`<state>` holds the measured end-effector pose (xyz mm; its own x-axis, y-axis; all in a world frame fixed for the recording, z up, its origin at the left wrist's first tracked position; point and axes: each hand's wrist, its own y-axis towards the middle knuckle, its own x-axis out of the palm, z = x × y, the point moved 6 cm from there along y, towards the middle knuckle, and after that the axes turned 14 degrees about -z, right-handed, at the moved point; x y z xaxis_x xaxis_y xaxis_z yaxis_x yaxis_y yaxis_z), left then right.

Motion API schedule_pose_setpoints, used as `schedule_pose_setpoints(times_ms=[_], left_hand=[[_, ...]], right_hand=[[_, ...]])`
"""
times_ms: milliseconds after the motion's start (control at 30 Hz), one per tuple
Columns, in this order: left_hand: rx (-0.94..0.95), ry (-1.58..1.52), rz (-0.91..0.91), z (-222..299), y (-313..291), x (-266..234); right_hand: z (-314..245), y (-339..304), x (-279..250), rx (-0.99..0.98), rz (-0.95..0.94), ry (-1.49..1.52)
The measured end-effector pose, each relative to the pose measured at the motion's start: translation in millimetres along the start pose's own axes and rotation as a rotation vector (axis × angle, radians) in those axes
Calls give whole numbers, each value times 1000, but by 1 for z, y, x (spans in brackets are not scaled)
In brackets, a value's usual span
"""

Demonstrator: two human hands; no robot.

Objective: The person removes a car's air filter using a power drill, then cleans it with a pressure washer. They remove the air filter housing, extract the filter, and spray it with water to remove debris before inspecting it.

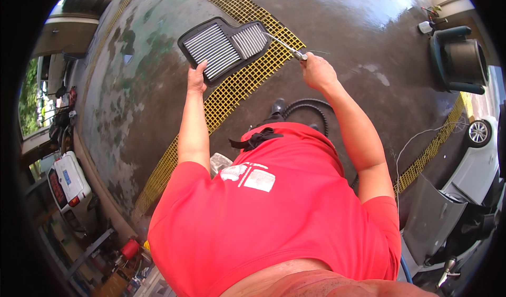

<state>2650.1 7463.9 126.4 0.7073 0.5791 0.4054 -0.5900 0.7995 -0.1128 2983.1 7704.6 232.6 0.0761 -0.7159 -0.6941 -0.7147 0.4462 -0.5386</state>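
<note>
Fingers of your left hand [197,79] are clamping the near edge of one rectangular black-framed air filter with white pleats [224,48], holding it up over the yellow grating strip [232,89] in the wet concrete floor [348,28]. Your right hand [318,70] is closing its fingers around one thin metal air nozzle [284,46], whose tip is touching the filter's right corner. One black ribbed hose [308,106] is curling on the floor below your right wrist. Bare floor is lying open beyond the filter; one round drum machine [459,60] is standing well apart, far right.
</note>
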Motion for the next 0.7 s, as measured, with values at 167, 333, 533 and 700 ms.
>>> schedule_pose_setpoints(times_ms=[167,333,533,700], left_hand=[[-32,-51,-51,-2,3,-1],[-82,-87,-79,-6,4,-3],[-126,-124,-140,-11,15,21],[-167,-122,-174,-24,25,38]], right_hand=[[-21,-4,12,7,29,-28],[-53,-25,20,-91,-27,-34],[-80,-25,20,-157,27,-51],[-90,-27,22,-212,36,-29]])
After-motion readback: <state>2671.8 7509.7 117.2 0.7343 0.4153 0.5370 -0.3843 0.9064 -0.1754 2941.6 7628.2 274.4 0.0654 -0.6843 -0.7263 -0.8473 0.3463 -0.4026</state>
